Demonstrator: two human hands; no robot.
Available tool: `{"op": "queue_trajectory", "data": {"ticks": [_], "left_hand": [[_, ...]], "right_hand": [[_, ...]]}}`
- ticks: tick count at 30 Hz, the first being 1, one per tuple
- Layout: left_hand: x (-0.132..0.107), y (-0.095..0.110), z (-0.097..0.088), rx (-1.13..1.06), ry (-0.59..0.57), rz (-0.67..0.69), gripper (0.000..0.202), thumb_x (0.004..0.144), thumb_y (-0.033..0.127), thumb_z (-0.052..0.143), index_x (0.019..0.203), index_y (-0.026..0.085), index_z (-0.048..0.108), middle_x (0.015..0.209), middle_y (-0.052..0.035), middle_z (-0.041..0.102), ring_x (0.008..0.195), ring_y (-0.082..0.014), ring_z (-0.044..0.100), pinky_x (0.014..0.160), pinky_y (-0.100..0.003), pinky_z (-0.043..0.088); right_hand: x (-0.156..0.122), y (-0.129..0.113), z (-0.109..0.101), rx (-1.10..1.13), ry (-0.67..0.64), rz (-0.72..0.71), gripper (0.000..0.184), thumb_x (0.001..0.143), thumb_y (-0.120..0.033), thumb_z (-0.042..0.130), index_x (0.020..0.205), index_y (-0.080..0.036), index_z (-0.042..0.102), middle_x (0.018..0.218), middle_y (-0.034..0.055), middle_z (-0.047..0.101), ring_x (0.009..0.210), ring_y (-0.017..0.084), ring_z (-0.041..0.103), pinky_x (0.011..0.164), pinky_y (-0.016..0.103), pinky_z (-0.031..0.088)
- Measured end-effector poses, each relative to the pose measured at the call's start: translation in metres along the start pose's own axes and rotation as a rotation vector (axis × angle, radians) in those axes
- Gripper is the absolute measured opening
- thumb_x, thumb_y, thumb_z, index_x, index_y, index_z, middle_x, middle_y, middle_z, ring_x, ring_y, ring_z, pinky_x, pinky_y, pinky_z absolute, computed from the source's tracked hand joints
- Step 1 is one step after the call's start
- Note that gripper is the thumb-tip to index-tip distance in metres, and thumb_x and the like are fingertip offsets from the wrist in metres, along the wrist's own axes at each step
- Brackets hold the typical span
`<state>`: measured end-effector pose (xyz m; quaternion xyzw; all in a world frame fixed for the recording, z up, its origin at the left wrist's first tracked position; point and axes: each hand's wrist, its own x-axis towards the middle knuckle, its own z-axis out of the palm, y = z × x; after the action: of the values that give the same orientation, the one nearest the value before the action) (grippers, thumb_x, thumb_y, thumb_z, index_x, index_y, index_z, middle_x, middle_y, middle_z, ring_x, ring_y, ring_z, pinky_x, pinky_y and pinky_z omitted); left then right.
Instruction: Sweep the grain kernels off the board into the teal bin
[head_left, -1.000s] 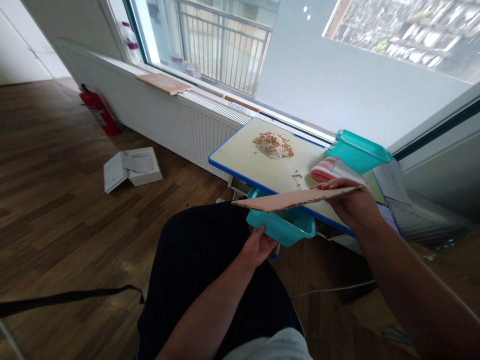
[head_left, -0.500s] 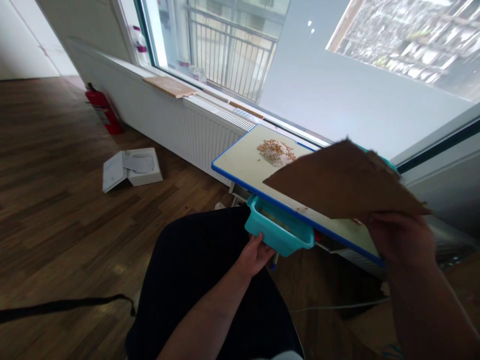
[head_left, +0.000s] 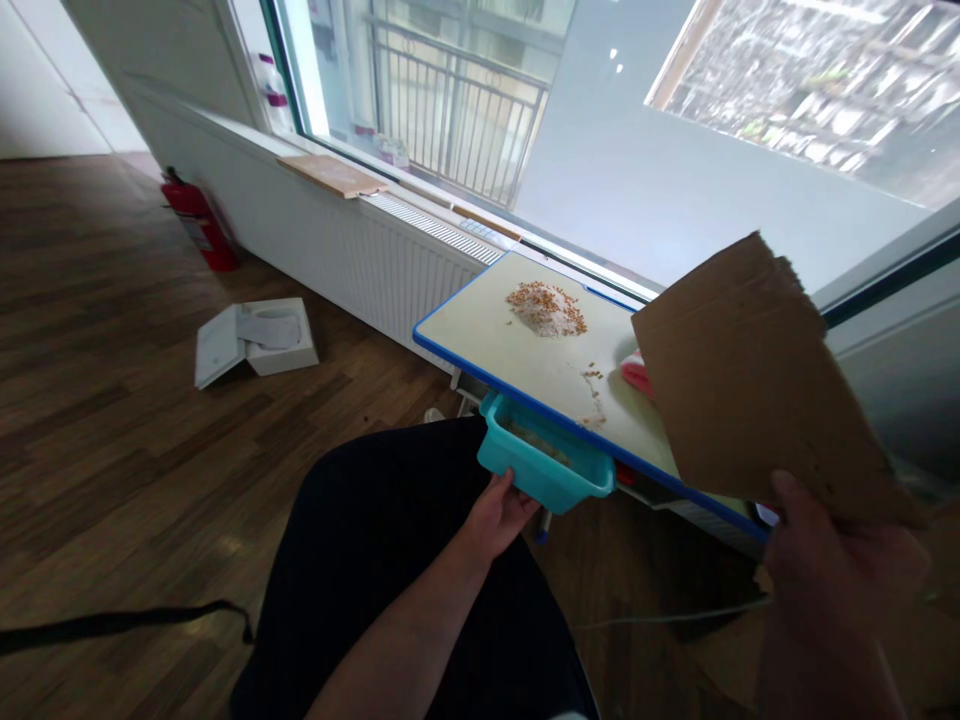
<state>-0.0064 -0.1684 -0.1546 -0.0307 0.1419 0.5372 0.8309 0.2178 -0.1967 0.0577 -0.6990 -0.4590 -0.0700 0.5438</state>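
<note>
Left fingers hold turquoise bin; right fingers, cardboard.

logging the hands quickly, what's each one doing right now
Left hand: holding the blue-green tub by its near side.
Right hand: closed on the piece of cardboard.

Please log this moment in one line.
left grip: turquoise rectangular plastic tub | right grip: brown cardboard sheet | blue-edged cream tabletop: orange-white granular pile
</note>
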Motion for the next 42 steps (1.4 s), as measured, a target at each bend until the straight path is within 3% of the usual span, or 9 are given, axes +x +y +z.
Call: {"op": "queue_trajectory", "data": {"ticks": [2,6,10,18,31,42], "left_hand": [[0.0,0.0,0.0,-0.003,0.012,-0.01,0.042,0.084,0.031,0.074,0.121,0.023,0.058,0.118,-0.0071,0.07,0.104,-0.023,0.068,0.102,-0.045,0.049],[0.0,-0.001,0.001,-0.004,0.014,-0.014,0.04,0.083,0.03,0.074,0.12,0.024,0.06,0.117,-0.007,0.07,0.106,-0.0235,0.067,0.103,-0.046,0.047],[0.0,-0.001,-0.001,0.005,0.001,-0.014,0.05,0.082,0.032,0.075,0.128,0.025,0.056,0.119,-0.0074,0.07,0.106,-0.0236,0.066,0.101,-0.045,0.048],[0.0,0.004,-0.002,-0.012,0.004,-0.007,0.053,0.083,0.03,0.074,0.131,0.024,0.052,0.12,-0.0087,0.069,0.107,-0.0238,0.066,0.102,-0.045,0.049],[-0.002,-0.001,-0.001,0.013,-0.042,-0.038,0.054,0.087,0.03,0.068,0.137,0.024,0.048,0.126,-0.0108,0.066,0.114,-0.0254,0.064,0.106,-0.047,0.046],[-0.002,0.0,-0.002,0.018,-0.016,-0.045,0.05,0.085,0.031,0.072,0.13,0.022,0.053,0.122,-0.0098,0.067,0.109,-0.0241,0.065,0.103,-0.045,0.048]], "right_hand": [[-0.006,-0.004,-0.004,-0.34,-0.065,-0.1,0.027,0.074,-0.048,0.067,0.084,-0.024,0.074,0.095,0.0172,0.074,0.098,0.043,0.069,0.083,0.053,0.053],[-0.004,-0.019,0.006,-0.512,-0.177,-0.158,0.04,0.079,-0.056,0.054,0.08,-0.02,0.072,0.083,0.0193,0.072,0.088,0.042,0.07,0.07,0.047,0.05],[0.01,-0.024,0.028,-0.507,-0.254,-0.187,0.041,0.081,-0.054,0.049,0.083,-0.02,0.07,0.08,0.0173,0.07,0.081,0.036,0.068,0.067,0.041,0.045],[0.032,-0.005,0.061,-0.426,-0.329,-0.169,0.048,0.077,-0.056,0.051,0.094,-0.017,0.072,0.074,0.0139,0.07,0.077,0.034,0.066,0.066,0.039,0.043],[0.026,-0.002,0.048,-0.351,-0.382,-0.181,0.043,0.078,-0.056,0.059,0.1,-0.023,0.076,0.077,0.0114,0.073,0.08,0.033,0.069,0.063,0.037,0.045],[0.013,-0.017,0.041,-0.38,-0.439,-0.192,0.041,0.08,-0.053,0.058,0.102,-0.023,0.075,0.079,0.0107,0.074,0.081,0.033,0.07,0.064,0.037,0.048]]}}
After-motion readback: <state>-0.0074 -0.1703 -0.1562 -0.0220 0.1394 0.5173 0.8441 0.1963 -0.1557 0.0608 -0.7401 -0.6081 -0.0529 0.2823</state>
